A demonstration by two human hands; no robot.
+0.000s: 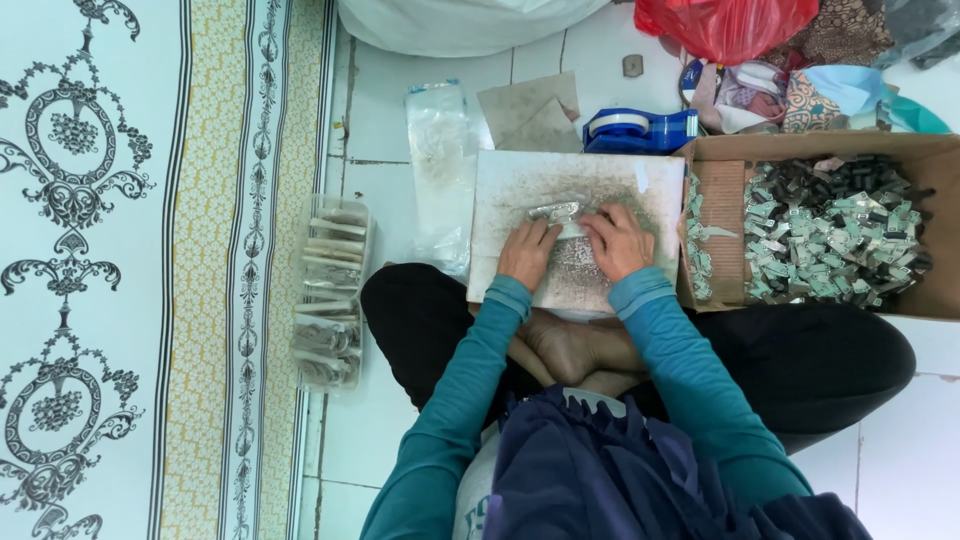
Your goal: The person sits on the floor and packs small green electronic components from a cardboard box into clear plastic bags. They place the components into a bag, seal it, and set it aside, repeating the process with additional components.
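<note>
grey speckled square board (520, 190) lies under both hands, left hand (527, 254) and right hand (617, 243), fingers curled, pinching a small silvery packet (556, 211); beside them a brown cardboard box (935, 230) holds silvery-green pieces (830, 235), and a blue tape dispenser (640, 130) sits behind.

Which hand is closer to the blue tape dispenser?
Right. The right hand rests on the board just below the tape dispenser; the left hand lies farther left.

A small silvery packet (556, 211), possibly foil, lies flat on the worn white board (520, 185).
</note>
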